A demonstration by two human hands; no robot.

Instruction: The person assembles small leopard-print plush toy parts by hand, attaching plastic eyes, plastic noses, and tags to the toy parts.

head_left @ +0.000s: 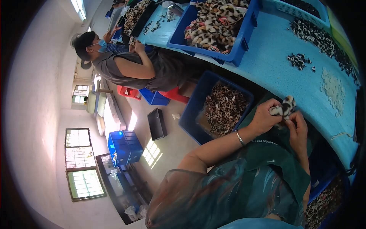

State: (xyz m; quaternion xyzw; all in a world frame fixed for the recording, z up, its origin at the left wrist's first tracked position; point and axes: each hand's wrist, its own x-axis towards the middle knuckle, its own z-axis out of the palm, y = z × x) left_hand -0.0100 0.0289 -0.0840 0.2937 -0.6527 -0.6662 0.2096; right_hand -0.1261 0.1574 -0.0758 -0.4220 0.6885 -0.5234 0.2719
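Observation:
My left hand point(265, 116) pinches one side of a small plush piece point(285, 107) with white, black and tan fur. On its other side, the fingers of my right hand point(298, 131) are closed on its lower edge. Both hands hold it in front of my green apron point(263, 168), close to the edge of the blue-covered table point(263, 70). On the tabletop beyond lie a small heap of black parts point(298, 61) and a spread of clear, ring-like pieces point(333, 91). What my fingertips press on is partly hidden by fur.
A blue crate point(238, 57) of plush pieces stands on the table. Below it, left of my hands, sits a blue bin point(192, 114) of similar pieces. Farther left a masked co-worker point(129, 66) handles something small. A black tray point(156, 124) and blue boxes point(125, 148) are on the floor.

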